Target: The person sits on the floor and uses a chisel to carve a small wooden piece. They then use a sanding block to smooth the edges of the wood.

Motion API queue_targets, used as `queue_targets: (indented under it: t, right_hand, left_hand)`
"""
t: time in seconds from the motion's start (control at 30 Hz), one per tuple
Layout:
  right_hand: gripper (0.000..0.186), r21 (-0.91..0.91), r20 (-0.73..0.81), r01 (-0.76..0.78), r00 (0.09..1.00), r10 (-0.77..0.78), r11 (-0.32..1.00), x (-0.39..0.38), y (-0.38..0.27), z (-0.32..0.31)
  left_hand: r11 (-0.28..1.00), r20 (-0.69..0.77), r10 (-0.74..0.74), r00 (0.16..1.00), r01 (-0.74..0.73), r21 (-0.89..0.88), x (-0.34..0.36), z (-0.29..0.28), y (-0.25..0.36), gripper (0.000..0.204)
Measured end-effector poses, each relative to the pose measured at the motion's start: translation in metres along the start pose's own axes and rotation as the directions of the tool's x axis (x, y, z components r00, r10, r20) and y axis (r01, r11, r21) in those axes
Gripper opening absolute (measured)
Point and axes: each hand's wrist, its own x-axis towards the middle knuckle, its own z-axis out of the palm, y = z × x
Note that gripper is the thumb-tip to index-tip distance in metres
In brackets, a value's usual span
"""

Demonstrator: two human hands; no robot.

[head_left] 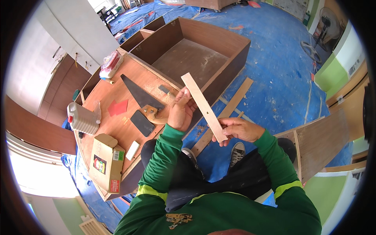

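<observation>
A short strip of pale wood (203, 105) is held at a slant in front of me. My left hand (183, 109) grips it near its upper part, and my right hand (234, 131) grips its lower end. Just left of my left hand, on the reddish plywood top (102, 117), lie a handsaw (139, 92) with a wooden handle, a dark smartphone (141, 123) and a small white block (132, 150). Red square sheets (117, 107) lie further left on the top, beside a cardboard box (102, 162) and a whitish jug (83, 117) with a red cap.
An open brown cabinet carcass (243, 49) lies ahead. Long planks (243, 88) lie on the blue tarp (274, 82) covering the floor, and a panel (319, 143) is at my right. A fan (328, 25) stands at the back right, by the green-and-white wall.
</observation>
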Motion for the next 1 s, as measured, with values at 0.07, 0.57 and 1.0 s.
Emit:
queue_targets:
  t: [0.07, 0.57, 1.0]
  right_hand:
    - [0.049, 0.076, 0.0, 0.008, 1.0, -0.008, 0.997, 0.001, 0.0, 0.001]
    - [0.057, 0.234, -0.062, 0.253, 0.967, -0.246, 0.939, 0.002, 0.003, 0.006]
    - [0.057, 0.175, -0.087, 0.229, 0.972, -0.216, 0.958, -0.002, 0.0, 0.007]
  left_hand:
    - [0.997, 0.055, -0.072, 0.996, 0.072, -0.004, -0.005, 0.007, -0.002, 0.044]
    - [0.925, 0.09, -0.264, 0.96, 0.278, -0.26, -0.011, 0.011, -0.038, 0.041]
    - [0.884, -0.002, -0.321, 0.947, 0.299, -0.36, -0.007, 0.005, -0.051, 0.038]
